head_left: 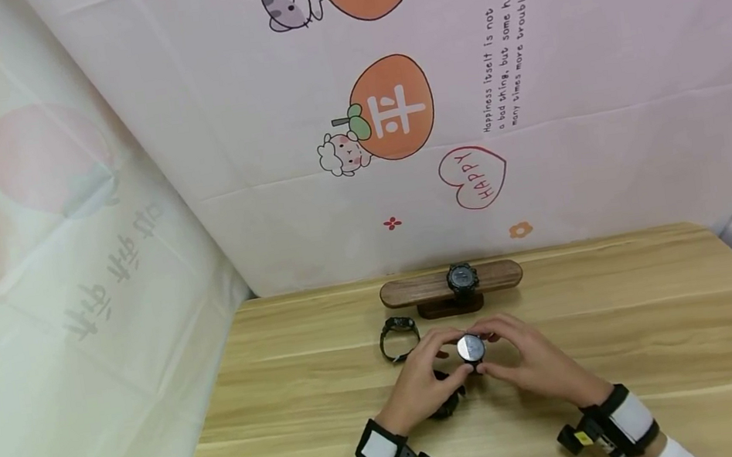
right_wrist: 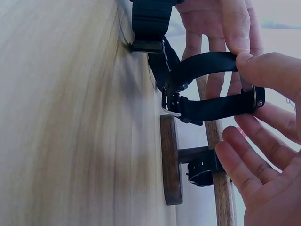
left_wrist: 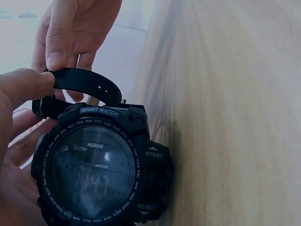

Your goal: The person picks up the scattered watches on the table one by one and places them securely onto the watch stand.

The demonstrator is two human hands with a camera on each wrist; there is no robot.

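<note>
Watch (right_wrist: 214, 109), silvery dial (head_left: 471, 348) in head view only

There are four watches (head_left: 471, 348), one stand (head_left: 413, 291) and one table (head_left: 660, 320).

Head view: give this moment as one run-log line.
left hand: pinches round-faced watch | right hand: pinches same watch | table: second watch, third watch | wooden stand: fourth watch
</note>
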